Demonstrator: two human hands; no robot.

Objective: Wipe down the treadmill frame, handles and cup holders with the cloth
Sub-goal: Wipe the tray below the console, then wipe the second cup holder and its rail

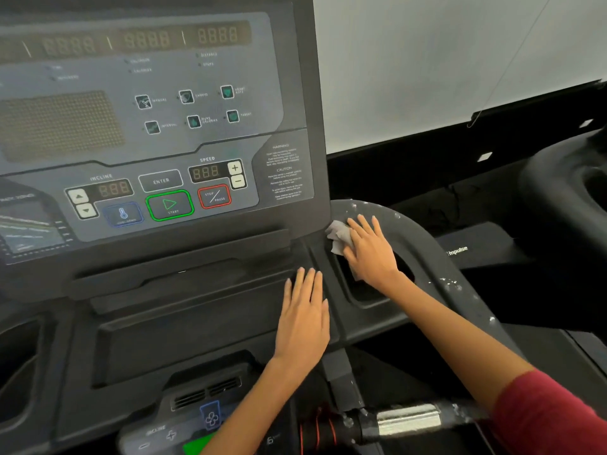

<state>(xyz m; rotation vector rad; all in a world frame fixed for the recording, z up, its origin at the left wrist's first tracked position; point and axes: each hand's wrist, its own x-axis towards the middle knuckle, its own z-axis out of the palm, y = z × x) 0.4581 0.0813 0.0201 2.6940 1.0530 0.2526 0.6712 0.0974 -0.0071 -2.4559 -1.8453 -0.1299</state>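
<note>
The treadmill console (197, 323) is carrying everything here. A flat left hand (303, 318) is lying on its dark tray ledge, fingers pointing up toward the button panel (157, 192). A grey cloth (340, 238) is resting on the rim of the cup holder (364, 290), sticking out past the fingertips of the right hand (371, 251) pressing on it. White flecks are sitting on the curved frame (460, 290) beyond those fingers.

Cloth (338, 238) under right hand (371, 254) at cup holder (368, 290), right of console (157, 126)
</note>
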